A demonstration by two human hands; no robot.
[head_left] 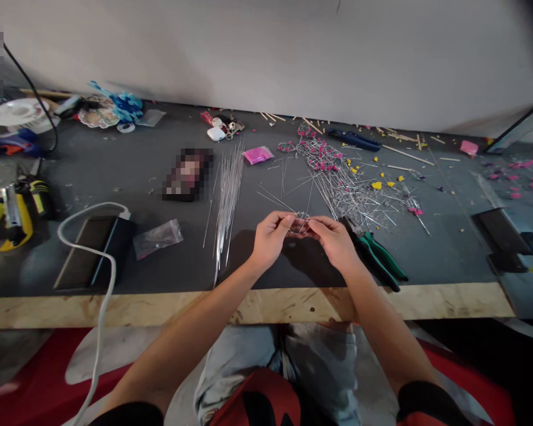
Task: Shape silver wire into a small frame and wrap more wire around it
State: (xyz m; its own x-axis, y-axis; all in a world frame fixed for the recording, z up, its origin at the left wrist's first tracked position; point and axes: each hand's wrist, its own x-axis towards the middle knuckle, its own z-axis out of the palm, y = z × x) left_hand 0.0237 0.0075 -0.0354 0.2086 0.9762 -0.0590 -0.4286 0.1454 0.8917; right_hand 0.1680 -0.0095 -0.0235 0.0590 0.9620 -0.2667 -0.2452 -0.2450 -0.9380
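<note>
My left hand (270, 235) and my right hand (334, 238) are together over the front of the table. Between them they pinch a small piece of bent wire (299, 223), rounded in shape, with long straight ends sticking out toward the back. Just right of my right hand lie green-handled pliers (382, 257). Behind it spreads a heap of cut wires (359, 198), beside wire shapes with pink bits (322, 154). A bundle of straight wires (228, 198) lies to the left of my left hand. The exact form of the held wire is partly hidden by my fingers.
A pink packet (258, 155) and a phone (188, 174) lie behind my left hand. Leftward are a small plastic bag (158, 239), a black power bank (95, 251) with a white cable, and a yellow cutter (20, 219). Dark blue-handled pliers (354, 139) rest near the wall.
</note>
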